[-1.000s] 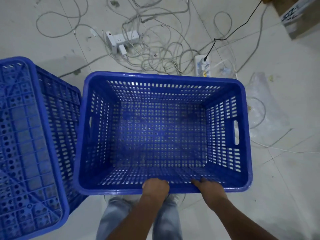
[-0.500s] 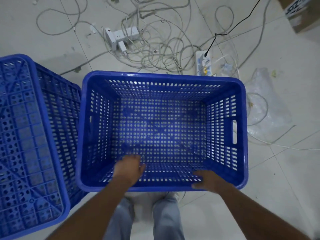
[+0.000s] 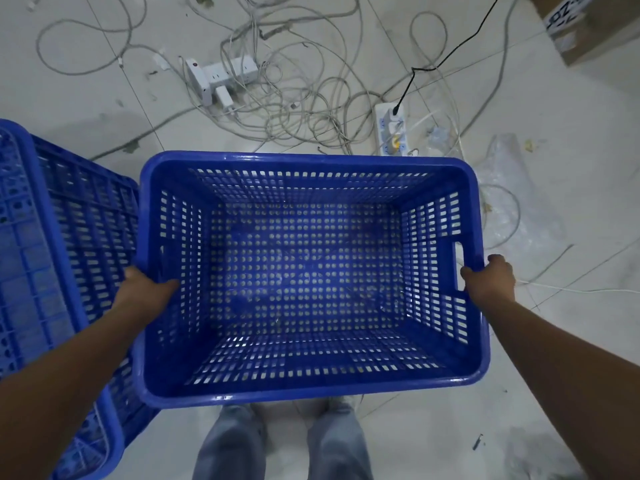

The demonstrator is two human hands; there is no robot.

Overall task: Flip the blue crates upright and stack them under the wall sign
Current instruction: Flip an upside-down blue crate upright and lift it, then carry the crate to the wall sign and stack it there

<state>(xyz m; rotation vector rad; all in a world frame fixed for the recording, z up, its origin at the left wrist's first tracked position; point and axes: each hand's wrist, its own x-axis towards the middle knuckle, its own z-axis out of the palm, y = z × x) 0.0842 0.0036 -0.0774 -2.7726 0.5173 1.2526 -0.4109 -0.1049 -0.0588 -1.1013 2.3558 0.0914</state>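
Observation:
An upright blue perforated crate fills the middle of the head view, its open top facing me and nothing inside. My left hand grips its left rim, fingers curled over the edge. On the opposite side my right hand grips the right rim beside the handle slot. A second blue crate lies upside down at the left, bottom up, touching or nearly touching the first one. No wall sign is in view.
Tangled grey cables and white power strips lie on the tiled floor beyond the crate. A clear plastic sheet lies at the right, a cardboard box at top right. My legs stand below the crate.
Both hands left the crate's near rim and spread outward: the left to the left rim, the right to the right rim. The crate now appears closer to me.

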